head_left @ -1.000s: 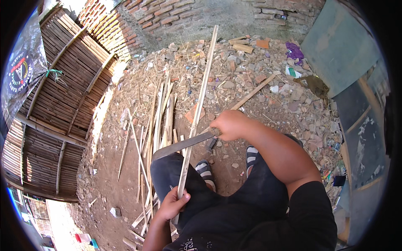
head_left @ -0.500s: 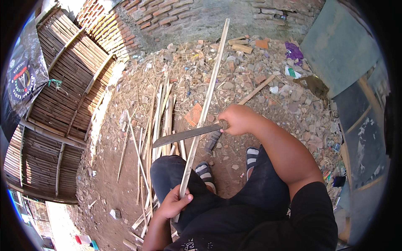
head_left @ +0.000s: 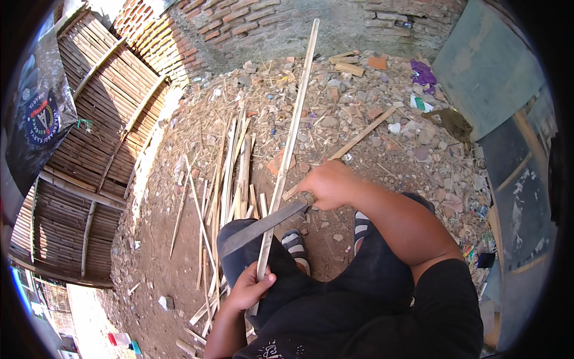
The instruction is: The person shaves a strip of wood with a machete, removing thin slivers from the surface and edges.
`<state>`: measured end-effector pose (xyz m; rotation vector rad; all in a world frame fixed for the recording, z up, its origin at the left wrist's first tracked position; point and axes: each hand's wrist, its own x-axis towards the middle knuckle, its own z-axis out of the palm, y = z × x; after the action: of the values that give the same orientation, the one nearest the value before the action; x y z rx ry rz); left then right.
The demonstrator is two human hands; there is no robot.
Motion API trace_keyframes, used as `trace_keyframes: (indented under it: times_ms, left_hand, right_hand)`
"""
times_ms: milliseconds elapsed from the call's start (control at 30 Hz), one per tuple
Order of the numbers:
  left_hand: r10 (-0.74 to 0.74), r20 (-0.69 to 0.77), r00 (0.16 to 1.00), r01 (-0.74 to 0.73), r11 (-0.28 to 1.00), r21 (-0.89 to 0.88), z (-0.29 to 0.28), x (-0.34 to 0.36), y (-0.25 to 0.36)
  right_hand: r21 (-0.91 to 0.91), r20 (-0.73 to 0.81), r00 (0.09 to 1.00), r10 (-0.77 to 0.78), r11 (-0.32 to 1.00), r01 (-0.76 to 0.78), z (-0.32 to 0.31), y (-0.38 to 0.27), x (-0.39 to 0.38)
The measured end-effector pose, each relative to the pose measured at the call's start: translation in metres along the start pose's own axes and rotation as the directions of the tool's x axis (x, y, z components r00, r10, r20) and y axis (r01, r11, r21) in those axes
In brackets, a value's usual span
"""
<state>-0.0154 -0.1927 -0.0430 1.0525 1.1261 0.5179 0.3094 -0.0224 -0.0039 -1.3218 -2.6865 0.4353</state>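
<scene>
My left hand [head_left: 253, 288] is closed around the near end of a long, pale bamboo strip [head_left: 293, 133], beside my left knee. From there the strip slants away from me and slightly right, its far end against the view of the brick wall. My right hand [head_left: 330, 183] grips a machete [head_left: 256, 231] by its handle, which the fingers mostly hide. Its broad, dark blade points left and toward me, lying across the strip a little beyond my left hand. Whether the edge bites into the strip, I cannot tell.
Several loose strips [head_left: 229, 173] lie in a pile on the dirt ahead of my left knee. Another wooden stick [head_left: 363, 133] rests on the rubble beyond my right hand. A bamboo slat panel [head_left: 89, 137] stands left, a brick wall [head_left: 251, 24] behind, a grey-green sheet [head_left: 487, 66] right.
My right hand and the machete have come nearer to me and slightly left, so the blade crosses the strip closer to my left hand. The strip's far end has shifted a little left.
</scene>
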Motion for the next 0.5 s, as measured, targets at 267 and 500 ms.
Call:
trace_keyframes:
  times_ms: [267, 500]
  left_hand:
    - [-0.018, 0.001, 1.000, 0.018, 0.997, -0.079, 0.000, 0.004, 0.000]
    - [-0.012, 0.018, 1.000, 0.013, 0.996, -0.093, -0.001, 0.004, 0.000]
  right_hand:
    - [0.103, -0.143, 0.939, 0.312, 0.949, -0.299, 0.001, 0.049, -0.002]
    - [0.029, -0.091, 0.984, 0.151, 0.988, -0.149, 0.006, 0.031, 0.001]
